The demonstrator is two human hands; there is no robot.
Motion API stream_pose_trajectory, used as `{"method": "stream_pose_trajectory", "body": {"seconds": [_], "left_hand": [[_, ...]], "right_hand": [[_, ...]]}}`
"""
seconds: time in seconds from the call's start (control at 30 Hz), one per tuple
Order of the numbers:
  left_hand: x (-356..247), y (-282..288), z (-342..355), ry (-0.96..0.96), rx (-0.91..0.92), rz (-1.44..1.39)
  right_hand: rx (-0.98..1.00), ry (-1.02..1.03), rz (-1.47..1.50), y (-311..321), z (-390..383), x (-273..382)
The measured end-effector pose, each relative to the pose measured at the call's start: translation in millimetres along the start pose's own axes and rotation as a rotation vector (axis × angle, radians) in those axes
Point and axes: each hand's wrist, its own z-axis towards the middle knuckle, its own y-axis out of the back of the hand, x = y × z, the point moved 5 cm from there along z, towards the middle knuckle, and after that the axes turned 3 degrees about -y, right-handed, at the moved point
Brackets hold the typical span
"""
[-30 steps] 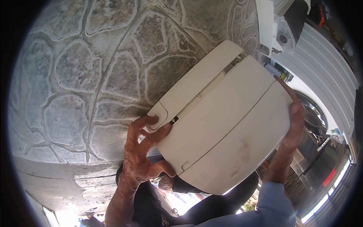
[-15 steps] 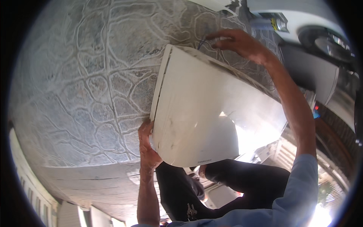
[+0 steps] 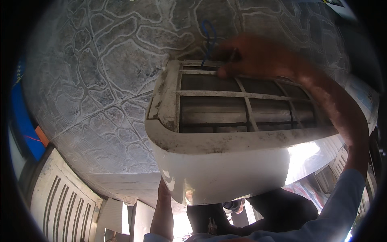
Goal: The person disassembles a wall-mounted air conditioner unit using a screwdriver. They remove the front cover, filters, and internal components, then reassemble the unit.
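Observation:
A white indoor air conditioner unit (image 3: 234, 171) with dark grime along its edges is tilted up in front of me. Its grille (image 3: 209, 95) faces upward, with grey mesh and metal fins behind the bars. From the far edge of the grille rises a looped blue wire (image 3: 209, 38). My right hand (image 3: 258, 56) hovers at that edge, just right of the wire, thumb close to the bars; motion smears its fingers. My left forearm (image 3: 162, 213) reaches up to the unit's lower left side, where the unit hides my left hand.
Beneath lies a floor of stone-patterned tiles (image 3: 129, 60). A dirty white slatted panel (image 3: 66, 193) stands at the lower left, beside a blue object (image 3: 26, 129). My dark-trousered legs (image 3: 282, 209) are close under the unit. Dark and pale objects crowd the right rim.
The unit has turned so its grille now faces up instead of its smooth front. My right hand has come in over the far edge. My left hand has slipped behind the unit.

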Motion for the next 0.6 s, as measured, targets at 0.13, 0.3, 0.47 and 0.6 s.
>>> {"method": "stream_pose_trajectory", "body": {"seconds": [0.13,0.3,0.47,0.6], "left_hand": [[1,8,-10,0.114,-0.005,0.026],[5,12,-17,0.215,0.0,0.053],[12,10,-20,0.276,0.03,0.063],[7,15,-19,0.3,0.051,0.084]], "right_hand": [[0.025,-0.046,-0.009,2,4,-4],[-0.012,0.167,0.129,-13,17,-19],[-0.038,0.224,0.055,-14,6,0],[0.026,0.205,0.036,-14,6,6]]}}
